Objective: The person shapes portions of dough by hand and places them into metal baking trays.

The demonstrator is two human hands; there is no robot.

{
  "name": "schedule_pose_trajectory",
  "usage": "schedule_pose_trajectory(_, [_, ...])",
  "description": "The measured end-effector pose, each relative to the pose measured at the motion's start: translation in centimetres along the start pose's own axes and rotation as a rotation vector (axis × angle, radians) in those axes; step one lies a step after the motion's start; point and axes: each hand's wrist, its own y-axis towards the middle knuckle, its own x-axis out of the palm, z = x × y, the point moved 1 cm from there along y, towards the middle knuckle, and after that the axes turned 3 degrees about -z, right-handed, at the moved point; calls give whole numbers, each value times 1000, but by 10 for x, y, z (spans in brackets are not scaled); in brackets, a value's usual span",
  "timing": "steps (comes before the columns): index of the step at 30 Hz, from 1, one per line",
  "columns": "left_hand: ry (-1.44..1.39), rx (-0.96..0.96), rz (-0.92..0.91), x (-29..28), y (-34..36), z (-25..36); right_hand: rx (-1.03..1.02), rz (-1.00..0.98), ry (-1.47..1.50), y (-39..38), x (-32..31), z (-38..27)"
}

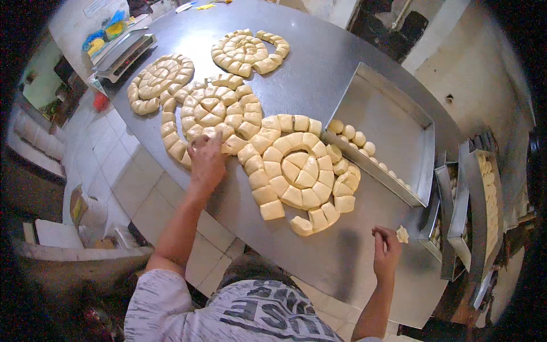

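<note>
Cut dough pieces lie on the metal table in several round, ring-like clusters. The nearest dough ring (299, 170) has a round centre cut into wedges. My left hand (207, 161) reaches to the front edge of the middle dough cluster (211, 108), its fingers bent around a dough piece there, mostly hidden under them. Lower right, my right hand (386, 251) hovers over or rests on the table with its fingers drawn together; what they hold, if anything, is hidden. A small dough scrap (402, 233) is right beside its knuckles.
To the right stands a metal tray (393, 131) with rows of dough balls (354, 138) along its near side. More filled trays (476, 194) are stacked at the far right. Two dough rounds (242, 50) (161, 78) lie farther back. A scale (122, 54) stands at the back left.
</note>
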Motion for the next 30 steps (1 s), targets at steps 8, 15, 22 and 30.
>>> schedule_pose_trajectory(8, [-951,201,-230,-45,-100,185,19,238,582,-53,13,-34])
schedule_pose_trajectory(15, [-1193,61,-317,5,-75,167,247,217,263,-134,-28,39])
schedule_pose_trajectory(22, [-295,-234,219,57,17,29,217,245,-727,-85,-48,100])
schedule_pose_trajectory(30, [-582,-346,391,-13,97,-58,112,294,-725,-137,-58,127])
